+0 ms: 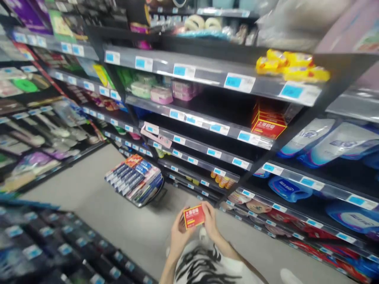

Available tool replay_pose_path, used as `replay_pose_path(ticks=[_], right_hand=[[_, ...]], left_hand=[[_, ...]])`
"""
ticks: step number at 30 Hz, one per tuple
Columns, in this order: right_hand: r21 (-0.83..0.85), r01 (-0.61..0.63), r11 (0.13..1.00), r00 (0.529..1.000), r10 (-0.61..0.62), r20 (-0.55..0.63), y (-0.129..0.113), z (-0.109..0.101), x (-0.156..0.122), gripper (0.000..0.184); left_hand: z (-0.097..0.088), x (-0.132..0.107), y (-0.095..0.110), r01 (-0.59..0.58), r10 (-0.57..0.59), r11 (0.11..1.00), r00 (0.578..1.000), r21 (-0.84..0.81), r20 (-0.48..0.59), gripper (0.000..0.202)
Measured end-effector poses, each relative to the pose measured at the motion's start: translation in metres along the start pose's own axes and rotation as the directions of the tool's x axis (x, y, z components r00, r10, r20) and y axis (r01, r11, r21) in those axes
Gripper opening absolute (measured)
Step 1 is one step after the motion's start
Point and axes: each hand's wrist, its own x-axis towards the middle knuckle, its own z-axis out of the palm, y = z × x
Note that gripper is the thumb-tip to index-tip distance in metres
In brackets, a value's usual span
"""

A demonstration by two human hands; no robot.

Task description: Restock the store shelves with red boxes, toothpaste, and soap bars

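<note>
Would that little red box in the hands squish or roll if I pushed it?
The red box is probably fairly stiff: its front looks flat between the left hand and the right hand. It likely wouldn't roll, since its edges look straight and its corners square.

Red box: held — between your left hand and right hand
Red cartons: front right corner of a shelf before you
Yellow packets: upper shelf — front edge, right end
</note>
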Motion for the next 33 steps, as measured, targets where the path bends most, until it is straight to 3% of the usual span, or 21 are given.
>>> replay_pose_path(ticks=[5,12,17,20,22,25,29,31,33], right_hand=[[-0.02,0.01,1.0,1.0,-0.01,0.005,-0.018,-0.036,0.003,0.047],[-0.034,-0.034,0.999,0.999,0.035,0.038,-0.006,-0.063,0.008,0.049],[-0.046,-0.119,0.992,0.987,0.124,0.106,-0.002,-0.067,0.015,0.049],[-0.062,-0.088,0.994,0.989,0.095,0.11,-0.001,-0.065,0.021,0.051],[-0.028,-0.097,0.995,0.977,0.1,0.191,-0.002,-0.063,0.022,0.049],[0.173,-0.281,0.944,0.883,0.184,0.433,-0.005,-0.058,0.018,0.057],[0.336,-0.568,0.751,0.73,0.272,0.626,-0.007,-0.057,0.012,0.078],[0.369,-0.629,0.684,0.709,0.31,0.633,-0.008,-0.06,0.013,0.083],[0.424,-0.648,0.633,0.717,0.319,0.619,-0.009,-0.065,0.015,0.085]], left_hand=[[0.041,-0.009,0.018,-0.055,0.056,0.998,0.996,-0.016,0.075,0.089],[0.061,-0.014,0.009,-0.059,0.056,0.998,0.993,0.029,0.101,0.086],[0.063,-0.012,0.008,-0.09,0.09,0.994,0.996,0.063,0.005,0.083],[0.065,-0.009,0.014,-0.107,0.118,0.988,0.989,0.115,-0.094,0.082],[0.068,-0.008,0.019,-0.156,0.181,0.97,0.976,0.188,-0.124,0.08],[0.077,-0.009,0.026,-0.271,0.324,0.877,0.944,0.398,-0.071,0.076],[0.089,-0.01,0.031,-0.422,0.443,0.618,0.884,0.663,0.15,0.065],[0.092,-0.009,0.032,-0.48,0.434,0.505,0.859,0.717,0.27,0.062],[0.093,-0.009,0.033,-0.521,0.412,0.442,0.841,0.73,0.351,0.062]])
